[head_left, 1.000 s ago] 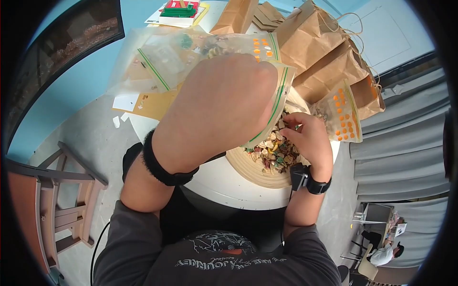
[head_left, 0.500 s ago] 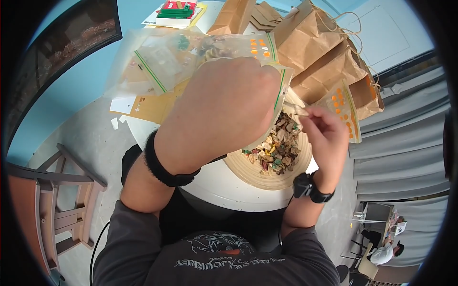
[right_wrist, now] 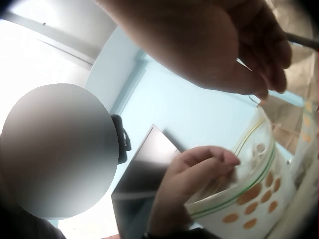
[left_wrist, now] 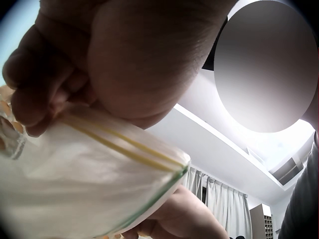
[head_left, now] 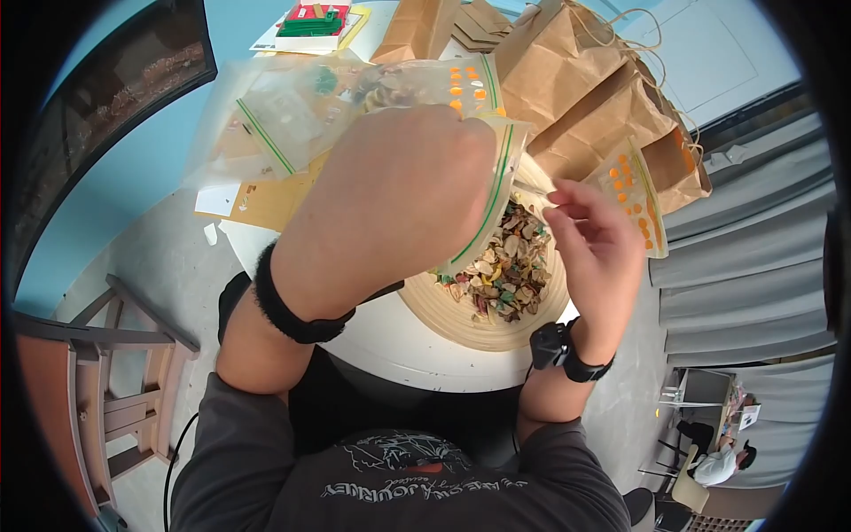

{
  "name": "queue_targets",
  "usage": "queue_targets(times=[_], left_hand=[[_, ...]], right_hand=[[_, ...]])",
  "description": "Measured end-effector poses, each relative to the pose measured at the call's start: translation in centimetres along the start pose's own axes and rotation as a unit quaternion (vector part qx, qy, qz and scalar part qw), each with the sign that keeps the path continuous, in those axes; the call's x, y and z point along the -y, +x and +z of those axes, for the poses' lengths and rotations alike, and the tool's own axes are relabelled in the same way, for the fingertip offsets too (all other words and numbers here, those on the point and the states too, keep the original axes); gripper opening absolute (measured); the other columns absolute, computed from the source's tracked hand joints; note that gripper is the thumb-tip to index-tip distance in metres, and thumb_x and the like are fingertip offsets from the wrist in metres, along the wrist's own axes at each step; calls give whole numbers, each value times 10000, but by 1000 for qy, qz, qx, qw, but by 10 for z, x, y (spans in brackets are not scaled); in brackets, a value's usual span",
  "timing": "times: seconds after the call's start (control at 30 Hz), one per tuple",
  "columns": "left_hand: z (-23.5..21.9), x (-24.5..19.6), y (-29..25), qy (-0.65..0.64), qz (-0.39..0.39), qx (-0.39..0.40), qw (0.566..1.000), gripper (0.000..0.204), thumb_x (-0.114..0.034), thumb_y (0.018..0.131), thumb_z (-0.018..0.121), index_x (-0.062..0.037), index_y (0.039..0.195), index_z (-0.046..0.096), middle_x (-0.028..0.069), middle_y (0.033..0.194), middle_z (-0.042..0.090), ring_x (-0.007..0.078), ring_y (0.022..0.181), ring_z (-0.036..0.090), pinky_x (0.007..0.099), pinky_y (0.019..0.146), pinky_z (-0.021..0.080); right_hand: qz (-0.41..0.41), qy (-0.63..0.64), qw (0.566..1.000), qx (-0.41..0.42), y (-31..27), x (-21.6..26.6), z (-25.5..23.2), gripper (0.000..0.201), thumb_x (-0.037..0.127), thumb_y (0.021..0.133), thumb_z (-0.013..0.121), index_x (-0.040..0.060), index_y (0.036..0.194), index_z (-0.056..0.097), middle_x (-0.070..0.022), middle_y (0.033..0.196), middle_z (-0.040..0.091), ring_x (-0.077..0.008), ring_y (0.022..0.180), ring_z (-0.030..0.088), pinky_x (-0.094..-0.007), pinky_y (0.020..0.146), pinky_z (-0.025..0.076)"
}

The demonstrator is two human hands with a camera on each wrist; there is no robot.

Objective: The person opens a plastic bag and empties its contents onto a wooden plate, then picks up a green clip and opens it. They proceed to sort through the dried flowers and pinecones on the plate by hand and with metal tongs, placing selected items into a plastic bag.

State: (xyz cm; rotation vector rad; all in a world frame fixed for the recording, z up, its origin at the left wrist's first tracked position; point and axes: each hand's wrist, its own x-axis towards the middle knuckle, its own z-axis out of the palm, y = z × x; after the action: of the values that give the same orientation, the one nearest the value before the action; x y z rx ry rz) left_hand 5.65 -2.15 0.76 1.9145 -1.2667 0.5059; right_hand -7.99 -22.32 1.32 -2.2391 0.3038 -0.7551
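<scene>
My left hand (head_left: 399,204) grips a clear zip bag (head_left: 505,177) by its edge, above the left side of a round woven tray (head_left: 443,324). In the right wrist view, orange dots mark the bag (right_wrist: 251,206) and its mouth gapes. My right hand (head_left: 598,262), fingers curled, pinches a thin greyish stick-like item (head_left: 532,188) just right of the bag's mouth; its far end is hard to make out. Dried, mixed-colour flakes (head_left: 514,270) lie heaped on the tray below both hands.
Brown paper bags (head_left: 567,80) stand behind at the right, beside another orange-dotted bag (head_left: 634,195). More clear bags (head_left: 275,124) lie at the back left over a yellow envelope (head_left: 266,204). A red-and-green box (head_left: 315,22) sits behind them.
My right hand has risen from the flakes and moved right, then slightly left, with the thin item now between its fingers. The left hand keeps its grip on the bag, shifting slightly left.
</scene>
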Motion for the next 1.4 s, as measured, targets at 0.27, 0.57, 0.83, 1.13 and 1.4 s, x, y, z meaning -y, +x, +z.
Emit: queue_targets(times=[0.27, 0.57, 0.83, 1.13, 1.4], left_hand=[[-11, 6, -3, 46, -27, -43, 998, 95, -65, 848, 628, -8, 813, 560, 181, 769, 598, 421, 757, 617, 527, 689, 485], [-25, -2, -7, 148, -14, -33, 988, 113, -82, 837, 701, -41, 863, 599, 137, 797, 612, 374, 705, 651, 480, 623, 527], [-32, -6, -8, 94, 17, -19, 995, 112, -100, 830, 705, -28, 847, 621, 158, 822, 643, 392, 710, 671, 496, 637, 537], [-43, -9, -12, 85, 8, 34, 996, 103, -88, 809, 715, -15, 849, 654, 182, 776, 675, 399, 716, 697, 489, 649, 558], [-33, -10, -13, 63, 8, 35, 997, 56, -63, 822, 694, -9, 832, 688, 191, 762, 694, 393, 735, 715, 486, 674, 576]], right_hand=[[46, -245, 948, 196, 9, -27, 5, 499, 94, 763, 824, -38, 1237, 743, -267, 1166, 744, -447, 1069, 718, -450, 965, 564], [53, -262, 944, 193, 6, -24, 9, 410, 77, 753, 800, 17, 1158, 780, -255, 1099, 743, -415, 1036, 716, -455, 937, 567], [50, -274, 933, 228, 9, -21, 19, 228, 49, 799, 748, 20, 1022, 786, -204, 944, 763, -382, 927, 736, -439, 833, 581], [28, -265, 936, 229, 12, -3, 5, 163, 30, 793, 759, 14, 955, 767, -182, 856, 753, -340, 816, 731, -403, 759, 575], [-22, 54, 996, 73, 23, 59, 6, 157, -26, 922, 766, -13, 1078, 751, -8, 935, 748, -65, 842, 691, -236, 720, 559]])
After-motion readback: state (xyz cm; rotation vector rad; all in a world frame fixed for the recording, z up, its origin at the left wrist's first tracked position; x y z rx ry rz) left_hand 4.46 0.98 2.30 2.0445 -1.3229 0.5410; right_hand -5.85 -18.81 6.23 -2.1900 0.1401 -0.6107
